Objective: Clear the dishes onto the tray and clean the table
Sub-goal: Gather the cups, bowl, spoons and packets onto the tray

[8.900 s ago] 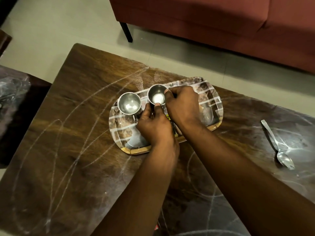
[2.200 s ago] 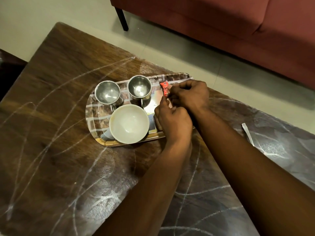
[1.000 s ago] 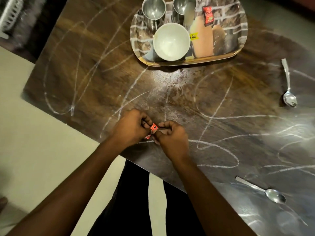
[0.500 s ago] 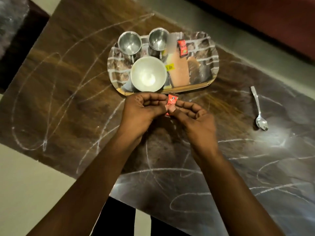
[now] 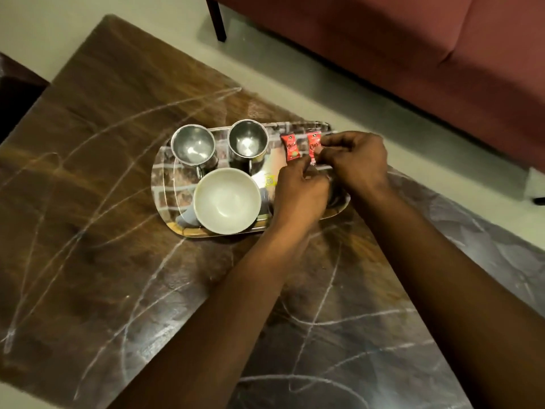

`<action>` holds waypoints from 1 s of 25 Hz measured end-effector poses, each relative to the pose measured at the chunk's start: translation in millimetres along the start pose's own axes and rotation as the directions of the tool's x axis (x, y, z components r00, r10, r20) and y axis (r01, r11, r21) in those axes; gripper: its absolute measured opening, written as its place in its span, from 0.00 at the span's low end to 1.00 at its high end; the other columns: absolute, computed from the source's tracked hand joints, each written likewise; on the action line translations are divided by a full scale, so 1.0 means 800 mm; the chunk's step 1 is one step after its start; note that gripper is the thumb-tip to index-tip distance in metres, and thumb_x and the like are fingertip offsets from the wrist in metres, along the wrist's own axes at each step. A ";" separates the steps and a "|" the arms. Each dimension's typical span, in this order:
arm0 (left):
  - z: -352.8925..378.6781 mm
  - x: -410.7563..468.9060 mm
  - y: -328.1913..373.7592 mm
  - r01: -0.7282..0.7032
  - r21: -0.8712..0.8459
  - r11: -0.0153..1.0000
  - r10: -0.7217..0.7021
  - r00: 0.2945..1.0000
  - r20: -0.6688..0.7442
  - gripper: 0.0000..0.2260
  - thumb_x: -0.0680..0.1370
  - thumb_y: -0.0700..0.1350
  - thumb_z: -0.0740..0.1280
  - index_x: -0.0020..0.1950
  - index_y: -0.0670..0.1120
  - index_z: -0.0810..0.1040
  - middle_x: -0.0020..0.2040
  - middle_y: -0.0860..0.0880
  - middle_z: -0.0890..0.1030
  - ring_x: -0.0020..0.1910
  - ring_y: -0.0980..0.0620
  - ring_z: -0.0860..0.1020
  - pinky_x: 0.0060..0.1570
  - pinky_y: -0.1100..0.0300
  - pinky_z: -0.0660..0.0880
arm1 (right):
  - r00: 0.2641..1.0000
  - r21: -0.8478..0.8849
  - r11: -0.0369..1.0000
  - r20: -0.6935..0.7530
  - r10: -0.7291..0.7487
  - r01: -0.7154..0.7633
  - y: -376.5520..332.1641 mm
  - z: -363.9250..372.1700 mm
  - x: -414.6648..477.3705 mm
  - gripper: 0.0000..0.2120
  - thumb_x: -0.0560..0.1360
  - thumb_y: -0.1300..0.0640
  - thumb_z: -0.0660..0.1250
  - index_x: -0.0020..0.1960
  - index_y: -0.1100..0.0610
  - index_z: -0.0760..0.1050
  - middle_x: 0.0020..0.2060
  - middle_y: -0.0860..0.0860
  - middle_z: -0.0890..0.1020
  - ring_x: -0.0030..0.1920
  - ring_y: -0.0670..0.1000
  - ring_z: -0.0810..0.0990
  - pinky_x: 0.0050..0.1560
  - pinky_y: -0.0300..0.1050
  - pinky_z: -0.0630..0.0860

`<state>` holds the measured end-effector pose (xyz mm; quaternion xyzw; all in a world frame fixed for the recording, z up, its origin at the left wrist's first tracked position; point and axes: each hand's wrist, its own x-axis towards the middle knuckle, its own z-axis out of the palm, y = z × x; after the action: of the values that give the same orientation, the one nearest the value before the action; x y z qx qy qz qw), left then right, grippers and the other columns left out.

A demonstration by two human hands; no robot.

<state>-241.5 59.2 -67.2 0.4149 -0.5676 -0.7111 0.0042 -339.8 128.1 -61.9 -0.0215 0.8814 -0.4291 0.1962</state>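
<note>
A patterned oval tray (image 5: 165, 187) lies on the dark wooden table (image 5: 97, 261). On it stand two steel cups (image 5: 193, 147) (image 5: 248, 140) and a white bowl (image 5: 227, 200). One red sachet (image 5: 291, 148) lies flat on the tray's far part. Just right of it is a second red sachet (image 5: 314, 147), pinched at its top by my right hand (image 5: 355, 162) and at its bottom by my left hand (image 5: 300, 191). Both hands hover over the tray's right half and hide it.
White chalk-like streaks cross the whole tabletop. A red sofa (image 5: 413, 39) with a dark leg (image 5: 216, 20) stands beyond the table's far edge, with pale floor between. The table's near-left edge borders pale floor.
Both hands have carried the second red sachet from the table's near side up over the tray, beside the first sachet. The spoons on the right have left the view.
</note>
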 end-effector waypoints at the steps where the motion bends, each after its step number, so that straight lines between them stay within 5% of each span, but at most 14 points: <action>1: 0.003 0.005 -0.004 0.019 0.020 1.000 -0.019 1.000 0.009 0.19 0.66 0.42 0.64 0.54 0.47 0.86 0.47 0.39 0.88 0.51 0.32 0.86 0.58 0.31 0.83 | 1.000 -0.032 0.999 0.004 -0.004 0.004 0.001 0.006 0.010 0.06 0.72 0.60 0.79 0.45 0.49 0.87 0.41 0.48 0.90 0.43 0.48 0.90 0.53 0.56 0.87; 7: 0.012 0.009 -0.012 0.036 0.070 0.997 -0.038 0.999 0.022 0.22 0.67 0.43 0.63 0.59 0.50 0.84 0.43 0.46 0.83 0.52 0.30 0.83 0.48 0.37 0.78 | 1.000 -0.142 0.990 0.010 -0.011 0.012 0.003 0.019 0.033 0.06 0.75 0.59 0.79 0.46 0.48 0.87 0.45 0.48 0.89 0.46 0.48 0.89 0.54 0.51 0.87; 12: 0.019 0.015 -0.009 0.028 0.091 0.995 -0.029 1.000 0.010 0.25 0.67 0.44 0.62 0.62 0.52 0.83 0.56 0.38 0.86 0.59 0.32 0.83 0.56 0.38 0.82 | 0.996 -0.256 0.964 -0.029 -0.087 0.077 0.006 0.018 0.039 0.05 0.74 0.59 0.78 0.48 0.51 0.88 0.46 0.49 0.89 0.47 0.48 0.87 0.54 0.52 0.86; 16: 0.019 0.015 -0.009 0.048 0.071 0.996 -0.050 0.998 0.026 0.25 0.67 0.43 0.61 0.62 0.48 0.83 0.52 0.41 0.86 0.59 0.31 0.83 0.52 0.43 0.80 | 0.986 -0.297 0.944 -0.039 -0.160 0.141 0.012 0.015 0.034 0.05 0.74 0.60 0.77 0.48 0.52 0.88 0.45 0.50 0.89 0.45 0.49 0.88 0.51 0.52 0.87; 20: 0.023 0.000 -0.003 0.041 0.006 0.999 -0.041 0.999 0.029 0.15 0.77 0.38 0.66 0.57 0.53 0.83 0.46 0.53 0.84 0.51 0.45 0.85 0.58 0.45 0.84 | 0.978 -0.246 0.954 -0.074 -0.194 0.170 0.007 -0.017 0.012 0.05 0.75 0.59 0.77 0.50 0.53 0.88 0.42 0.46 0.87 0.43 0.44 0.86 0.47 0.42 0.85; 25: 0.035 -0.029 -0.008 0.039 0.063 0.997 -0.044 0.995 0.094 0.14 0.72 0.47 0.70 0.55 0.54 0.88 0.56 0.47 0.90 0.59 0.43 0.87 0.66 0.40 0.82 | 1.000 -0.005 1.000 0.001 -0.011 0.011 0.039 -0.091 -0.065 0.05 0.77 0.58 0.76 0.53 0.53 0.87 0.41 0.46 0.88 0.40 0.43 0.87 0.39 0.35 0.80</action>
<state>-240.1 95.0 -58.9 0.3922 -0.5797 -0.7124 -0.0502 -314.4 212.8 -28.2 -0.0272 0.8823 -0.4278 0.1943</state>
